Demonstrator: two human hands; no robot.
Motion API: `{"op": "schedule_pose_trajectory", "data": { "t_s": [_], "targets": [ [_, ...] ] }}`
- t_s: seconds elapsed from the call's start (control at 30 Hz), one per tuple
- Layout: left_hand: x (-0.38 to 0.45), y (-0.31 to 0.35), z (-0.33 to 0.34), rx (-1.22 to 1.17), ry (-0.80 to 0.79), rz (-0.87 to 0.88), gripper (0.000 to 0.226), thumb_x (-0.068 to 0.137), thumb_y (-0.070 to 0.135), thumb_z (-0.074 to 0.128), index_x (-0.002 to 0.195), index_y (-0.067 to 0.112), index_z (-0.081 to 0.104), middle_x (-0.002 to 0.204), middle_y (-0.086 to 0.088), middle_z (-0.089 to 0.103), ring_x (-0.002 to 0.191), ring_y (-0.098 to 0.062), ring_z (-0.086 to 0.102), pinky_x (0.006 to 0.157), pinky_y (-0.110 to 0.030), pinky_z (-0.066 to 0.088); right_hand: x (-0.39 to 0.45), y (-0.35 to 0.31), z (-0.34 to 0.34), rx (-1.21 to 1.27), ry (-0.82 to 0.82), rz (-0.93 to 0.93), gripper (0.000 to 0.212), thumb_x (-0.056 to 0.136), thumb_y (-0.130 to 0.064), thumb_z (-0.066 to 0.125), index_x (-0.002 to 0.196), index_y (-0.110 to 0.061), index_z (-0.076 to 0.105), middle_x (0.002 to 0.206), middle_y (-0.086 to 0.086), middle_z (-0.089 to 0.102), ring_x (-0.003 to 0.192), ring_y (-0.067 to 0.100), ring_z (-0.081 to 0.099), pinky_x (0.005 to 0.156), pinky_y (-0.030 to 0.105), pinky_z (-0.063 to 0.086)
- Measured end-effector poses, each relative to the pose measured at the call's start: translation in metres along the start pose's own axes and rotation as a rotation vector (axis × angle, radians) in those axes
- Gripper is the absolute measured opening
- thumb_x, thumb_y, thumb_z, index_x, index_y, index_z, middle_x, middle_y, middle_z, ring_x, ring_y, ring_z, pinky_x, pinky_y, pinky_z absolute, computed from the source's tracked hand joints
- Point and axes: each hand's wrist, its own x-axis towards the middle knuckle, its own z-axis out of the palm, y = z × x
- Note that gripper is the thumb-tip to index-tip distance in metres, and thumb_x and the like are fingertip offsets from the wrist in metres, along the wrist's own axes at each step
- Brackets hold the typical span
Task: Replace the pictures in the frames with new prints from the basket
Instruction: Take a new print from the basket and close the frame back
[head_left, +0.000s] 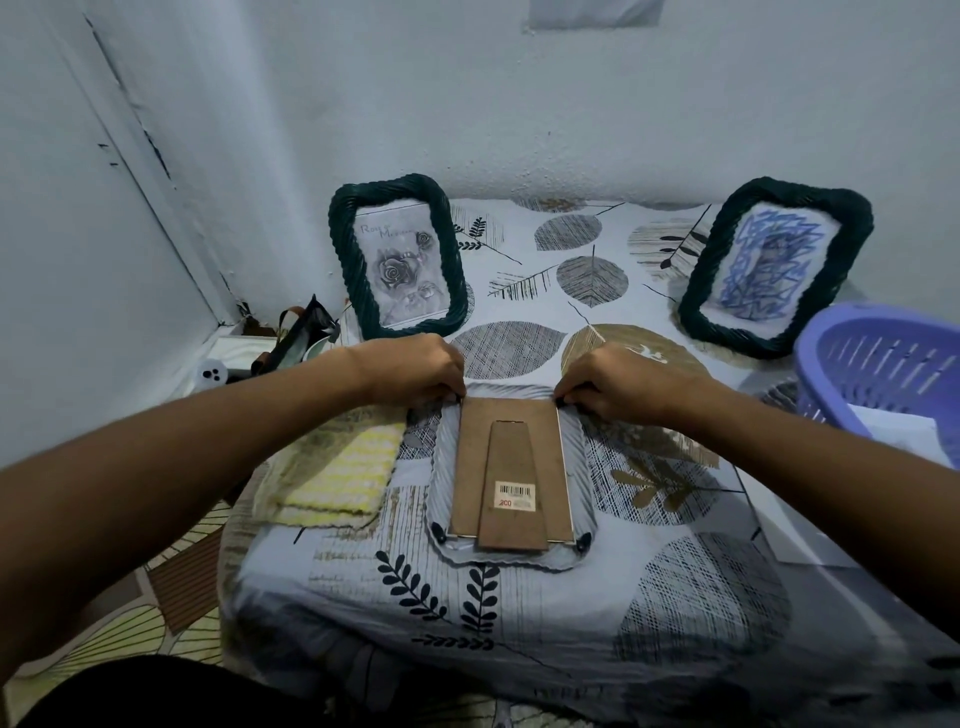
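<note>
A pale ribbed picture frame (582, 467) lies face down in the middle of the table, its brown cardboard back (470, 467) and folded stand with a barcode sticker facing up. My left hand (415, 370) pinches the small black clip at the back's far left corner. My right hand (618, 385) pinches the matching clip at the far right corner. Two dark green woven frames stand at the back: the left frame (343, 249) shows a grey rose print, the right frame (852, 228) a blue scribble print. A purple plastic basket (883, 358) at the right edge holds white paper.
A yellow and white cloth (337, 478) lies left of the flat frame. A white sheet (795, 540) lies at the table's right edge. A leaf-patterned cover (519, 613) drapes the table. A dark bag (296, 338) and small items sit on the floor by the wall corner.
</note>
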Motion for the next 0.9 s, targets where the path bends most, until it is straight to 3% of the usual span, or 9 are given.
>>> {"op": "schedule_pose_trajectory", "data": {
  "t_s": [0.13, 0.53, 0.7, 0.8, 0.9],
  "targets": [
    [-0.004, -0.001, 0.005, -0.04, 0.046, -0.031, 0.014, 0.079, 0.006, 0.065, 0.088, 0.004, 0.075, 0.083, -0.009, 0.07, 0.073, -0.024, 0.067, 0.066, -0.026, 0.049, -0.001, -0.002, 0.0, 0.009, 0.01, 0.009, 0.019, 0.084, -0.001, 0.066, 0.1, -0.008, 0.076, 0.094, 0.007, 0.075, 0.079, 0.004, 0.06, 0.066, -0.004, 0.032],
    [-0.012, 0.008, 0.017, -0.09, 0.126, -0.193, 0.014, 0.081, 0.008, 0.067, 0.091, 0.004, 0.076, 0.086, -0.008, 0.071, 0.077, -0.022, 0.067, 0.07, -0.024, 0.049, -0.003, -0.005, 0.0, 0.022, 0.018, 0.023, 0.021, 0.083, 0.001, 0.067, 0.1, -0.007, 0.076, 0.095, 0.007, 0.075, 0.078, 0.002, 0.055, 0.065, -0.002, 0.031],
    [-0.009, 0.011, 0.015, -0.152, 0.12, -0.299, 0.011, 0.081, 0.006, 0.07, 0.09, 0.007, 0.077, 0.085, -0.007, 0.072, 0.076, -0.02, 0.066, 0.071, -0.012, 0.041, -0.002, -0.005, 0.002, 0.013, 0.033, 0.031, 0.02, 0.083, 0.0, 0.067, 0.099, -0.008, 0.076, 0.094, 0.006, 0.075, 0.077, 0.002, 0.057, 0.065, -0.005, 0.03],
    [-0.006, 0.012, 0.012, -0.241, 0.101, -0.392, 0.011, 0.08, 0.006, 0.072, 0.09, 0.008, 0.077, 0.086, -0.006, 0.073, 0.073, -0.011, 0.063, 0.067, 0.001, 0.034, -0.002, -0.005, 0.002, -0.009, 0.039, 0.031, 0.02, 0.083, -0.001, 0.067, 0.099, -0.008, 0.076, 0.095, 0.006, 0.075, 0.078, 0.003, 0.06, 0.065, -0.003, 0.032],
    [-0.005, 0.014, 0.01, -0.358, 0.075, -0.551, 0.016, 0.081, 0.004, 0.072, 0.095, 0.009, 0.077, 0.091, -0.003, 0.075, 0.071, 0.001, 0.059, 0.067, -0.001, 0.038, -0.002, -0.004, 0.003, -0.013, 0.059, 0.03, 0.021, 0.083, 0.0, 0.066, 0.098, -0.01, 0.077, 0.094, 0.005, 0.075, 0.081, 0.009, 0.066, 0.072, 0.007, 0.04]
  ]
}}
